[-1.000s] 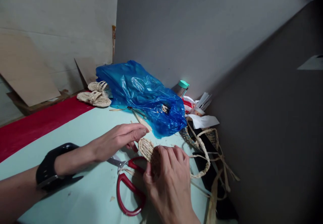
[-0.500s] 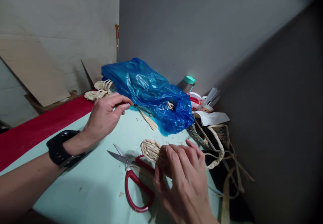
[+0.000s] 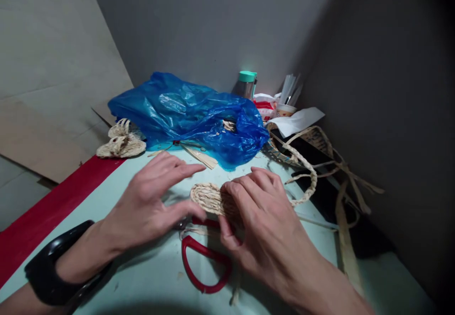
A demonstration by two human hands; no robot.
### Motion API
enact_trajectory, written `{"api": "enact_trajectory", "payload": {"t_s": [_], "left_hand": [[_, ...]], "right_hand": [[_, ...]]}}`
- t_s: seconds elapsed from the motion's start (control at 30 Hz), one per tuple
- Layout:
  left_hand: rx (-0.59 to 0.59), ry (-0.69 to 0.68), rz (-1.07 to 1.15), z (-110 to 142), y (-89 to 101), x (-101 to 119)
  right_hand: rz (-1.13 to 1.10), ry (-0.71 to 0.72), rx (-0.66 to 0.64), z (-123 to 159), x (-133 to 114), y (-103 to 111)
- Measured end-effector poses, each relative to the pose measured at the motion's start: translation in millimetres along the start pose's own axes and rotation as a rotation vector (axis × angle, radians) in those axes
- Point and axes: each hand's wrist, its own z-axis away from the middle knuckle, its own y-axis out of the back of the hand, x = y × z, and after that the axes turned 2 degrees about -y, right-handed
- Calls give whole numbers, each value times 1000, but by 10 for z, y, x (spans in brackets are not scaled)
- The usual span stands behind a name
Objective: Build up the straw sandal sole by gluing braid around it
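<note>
An oval woven straw sole (image 3: 208, 197), made of coiled braid, is gripped in my right hand (image 3: 261, 220), whose fingers cover its right part. A loose straw braid (image 3: 311, 184) curves out on the far side of that hand. My left hand (image 3: 152, 196) is open, thumb and forefinger apart at the left end of the sole, holding nothing. Beneath the sole lie red-handled scissors (image 3: 204, 272); their blades are hidden behind my left hand. A small dark tool with a red part (image 3: 177, 143) rests by the blue bag.
A blue plastic bag (image 3: 192, 111) spreads across the back. Small straw slippers (image 3: 122, 144) sit at its left. A green-capped bottle (image 3: 245, 84), a paper cup (image 3: 285, 110) with straws and a woven basket (image 3: 280, 151) stand back right. Straw strips (image 3: 199, 156) lie before the bag.
My left hand has let go of the small dark tool by the bag and come back, open, to the sole's left end. My right hand keeps its grip. The view has shifted.
</note>
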Motion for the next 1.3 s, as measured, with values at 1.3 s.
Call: {"api": "enact_trajectory", "payload": {"t_s": [1.3], "left_hand": [[-319,277,389,74,-56,-115]], "right_hand": [[29,54,-16,26,-29,4]]}}
